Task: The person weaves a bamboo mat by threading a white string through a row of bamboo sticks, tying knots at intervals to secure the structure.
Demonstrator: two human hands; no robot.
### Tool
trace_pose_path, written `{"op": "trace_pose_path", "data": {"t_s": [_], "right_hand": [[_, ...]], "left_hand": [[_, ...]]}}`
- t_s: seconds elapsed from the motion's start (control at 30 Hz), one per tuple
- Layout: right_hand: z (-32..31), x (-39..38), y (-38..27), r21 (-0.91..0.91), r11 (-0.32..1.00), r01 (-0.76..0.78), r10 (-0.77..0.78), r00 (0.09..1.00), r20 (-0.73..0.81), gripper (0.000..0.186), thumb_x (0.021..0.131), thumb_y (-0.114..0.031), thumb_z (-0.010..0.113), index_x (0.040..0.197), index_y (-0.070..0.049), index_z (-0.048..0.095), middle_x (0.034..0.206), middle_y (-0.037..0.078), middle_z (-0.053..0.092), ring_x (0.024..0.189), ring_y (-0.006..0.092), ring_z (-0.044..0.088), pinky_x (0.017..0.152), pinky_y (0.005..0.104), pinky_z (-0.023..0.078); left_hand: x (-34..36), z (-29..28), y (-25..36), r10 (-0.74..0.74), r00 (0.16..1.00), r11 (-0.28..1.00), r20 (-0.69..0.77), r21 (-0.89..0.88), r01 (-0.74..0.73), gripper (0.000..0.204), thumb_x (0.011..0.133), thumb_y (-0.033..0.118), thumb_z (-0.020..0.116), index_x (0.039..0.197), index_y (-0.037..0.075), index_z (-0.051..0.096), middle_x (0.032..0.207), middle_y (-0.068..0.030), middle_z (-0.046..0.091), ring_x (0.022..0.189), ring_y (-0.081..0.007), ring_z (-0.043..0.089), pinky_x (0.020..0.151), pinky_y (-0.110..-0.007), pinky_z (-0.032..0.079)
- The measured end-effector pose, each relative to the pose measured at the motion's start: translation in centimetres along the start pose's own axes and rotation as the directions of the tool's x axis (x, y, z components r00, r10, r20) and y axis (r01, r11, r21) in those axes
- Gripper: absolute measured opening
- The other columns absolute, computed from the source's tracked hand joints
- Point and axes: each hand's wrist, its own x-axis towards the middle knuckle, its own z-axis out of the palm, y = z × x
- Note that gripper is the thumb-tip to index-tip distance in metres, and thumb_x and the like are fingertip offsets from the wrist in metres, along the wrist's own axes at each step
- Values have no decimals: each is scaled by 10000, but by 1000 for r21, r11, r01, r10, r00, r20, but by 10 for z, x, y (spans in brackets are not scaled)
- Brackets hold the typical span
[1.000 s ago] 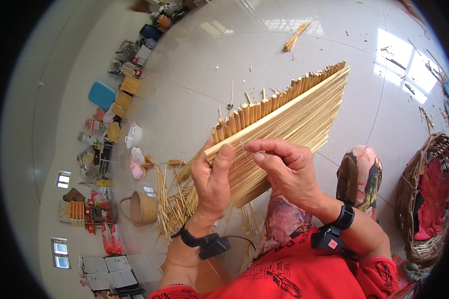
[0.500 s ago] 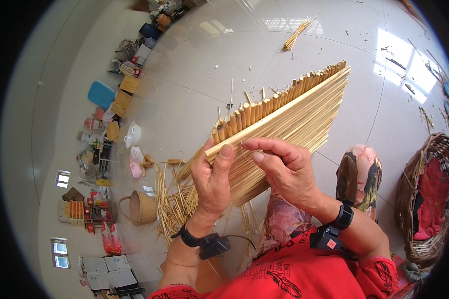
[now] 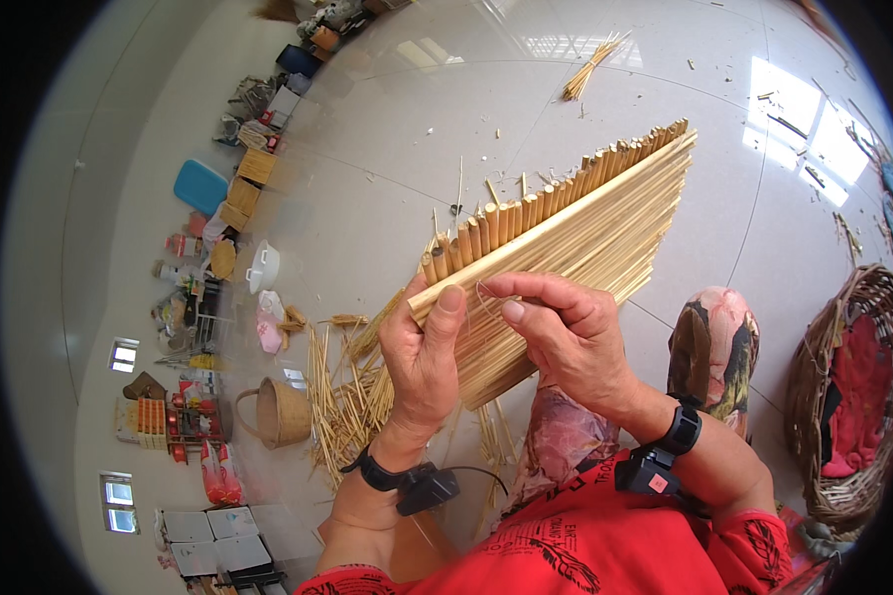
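Item: a panel of pale stalks (image 3: 610,238) laid side by side, held aslant in front of the person, above the floor (image 3: 387,213) and near the lap; whether it rests on the legs cannot be told. Fitting: one smooth pale rod (image 3: 556,220) across the stalks, their cut ends (image 3: 511,218) in a row beyond it. Left hand (image 3: 417,362): closed at the near end of the rod, thumb on top, fingers mostly hidden behind. Right hand (image 3: 580,342): forefinger extended beside the rod, thumb tip just apart from it, other fingers curled; a fine strand (image 3: 480,293) shows at the forefinger tip, though whether it is pinched cannot be told. Step in hand, by judgement: working the strand at the rod's near end, the left hand steadying. Next move, by judgement: calls for a sure grip on the strand, even tension, and the rod kept tight to the stalks. Surroundings: loose stalks (image 3: 342,407) on the floor to the left, beside a tan handled basket (image 3: 286,415); a small bundle (image 3: 587,76) farther off; a wicker basket (image 3: 809,397) at right, holding red cloth (image 3: 858,397).
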Motion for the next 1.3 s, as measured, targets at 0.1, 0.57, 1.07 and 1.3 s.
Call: {"op": "trace_pose_path", "data": {"t_s": [0.1,0.57,1.07,1.3], "right_hand": [[4,-2,0,50,998,25,-23,999,-32,204,926,-71,600,1090,13,688,759,-9,629,669,25,495,587,206,434],[-21,-79,-43,132,947,-293,304,950,-70,78,971,-75,585,967,-3,616,677,-26,586,485,13,460,431,194,350],[-68,-173,-8,190,961,-201,215,975,-53,239,930,-13,592,1157,48,635,1055,82,701,890,92,635,740,237,519],[-67,-184,-6,275,936,-219,246,967,-70,289,954,-13,566,1237,42,585,1122,99,686,973,114,637,830,257,517]], "left_hand": [[0,2,1,10,1000,1000,-8,13,-10,411,987,370,588,985,-38,632,769,36,541,710,-38,451,603,-207,361],[-44,17,15,405,860,831,311,268,-489,413,918,264,682,1151,-67,601,942,-185,684,772,-280,699,667,-346,557],[-103,40,13,542,675,609,500,319,-726,226,852,97,612,1030,-36,651,1030,-226,691,1033,-368,678,854,-417,576],[-103,44,12,540,690,624,483,320,-713,205,867,103,599,1020,-21,653,1024,-211,696,1029,-354,681,845,-407,577]]}}
